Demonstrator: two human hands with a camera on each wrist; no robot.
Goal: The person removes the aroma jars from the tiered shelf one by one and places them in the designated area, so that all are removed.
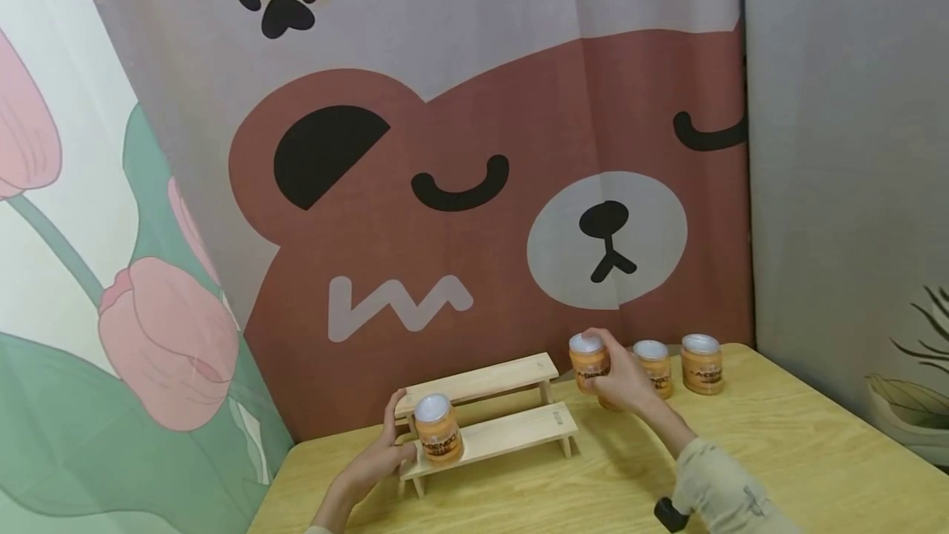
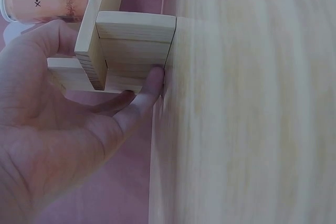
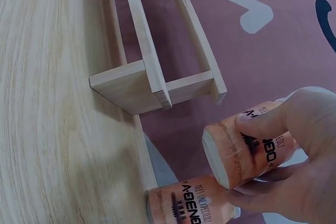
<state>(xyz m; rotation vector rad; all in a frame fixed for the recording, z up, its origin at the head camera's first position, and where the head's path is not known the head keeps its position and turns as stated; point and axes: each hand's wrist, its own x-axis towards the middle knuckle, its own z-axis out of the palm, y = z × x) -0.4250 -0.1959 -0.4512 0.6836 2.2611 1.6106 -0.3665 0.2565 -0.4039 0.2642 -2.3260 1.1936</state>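
A two-step wooden rack (image 1: pixel 511 428) stands on the table, with an orange printed jar (image 1: pixel 439 433) with a pale lid upright at the left end of its lower step. My left hand (image 1: pixel 378 461) holds the rack's left end, thumb by the lower step; in the left wrist view its fingers (image 2: pixel 142 100) lie against the side panel. To the right of the rack, my right hand (image 1: pixel 626 381) grips a similar orange jar (image 3: pixel 231 140) around its side, above the table. Just below it, another orange jar (image 3: pixel 184 203) is partly hidden by the hand.
Two more orange jars, one partly behind my right hand (image 1: pixel 652 353) and one farther right (image 1: pixel 702 365), stand near the back edge of the wood-grain table (image 1: pixel 771 452). A curtain with a bear print (image 1: pixel 519 254) hangs right behind. A plant print (image 1: pixel 919 386) is at far right.
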